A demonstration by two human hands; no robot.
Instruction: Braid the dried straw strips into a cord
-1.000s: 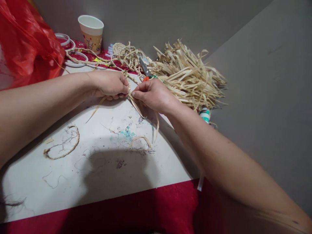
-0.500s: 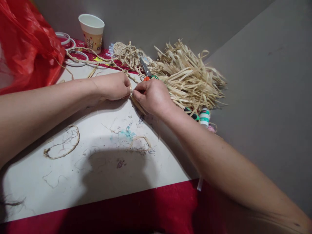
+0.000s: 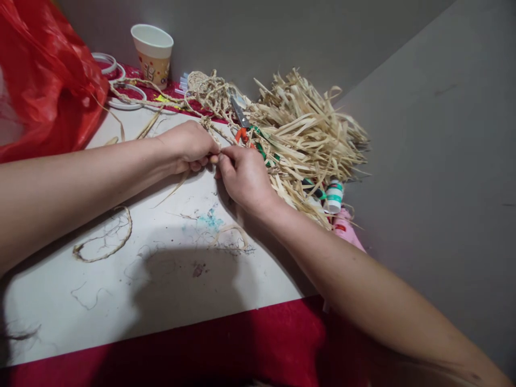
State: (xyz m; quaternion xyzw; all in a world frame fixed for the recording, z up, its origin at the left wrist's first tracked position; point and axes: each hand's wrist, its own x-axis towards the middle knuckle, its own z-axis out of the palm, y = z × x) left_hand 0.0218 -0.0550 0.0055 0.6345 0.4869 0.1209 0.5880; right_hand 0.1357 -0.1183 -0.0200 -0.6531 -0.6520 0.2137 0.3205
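Note:
My left hand (image 3: 193, 144) and my right hand (image 3: 245, 174) meet fingertip to fingertip above the white board (image 3: 177, 290). Both are closed in a pinch on straw strands, mostly hidden by the fingers. One loose straw strand (image 3: 175, 191) trails down below my left hand. Just behind the fingers, a braided straw cord (image 3: 212, 128) runs back toward a coiled heap of the same cord (image 3: 209, 88). Scissors (image 3: 241, 115) with orange and green on the handles lie beyond my right hand, partly under a big bundle of dry straw (image 3: 310, 129).
A paper cup (image 3: 153, 56) stands at the back, near white rings (image 3: 127, 99) and a red plastic bag (image 3: 48, 80). A white and green bottle (image 3: 334, 196) and a pink item (image 3: 346, 228) sit by the right wall. A curved cord piece (image 3: 127, 236) lies on the board.
My right hand has shifted slightly down and left, uncovering the orange scissor handle. My left fingers have turned, and a straw strand now hangs below them.

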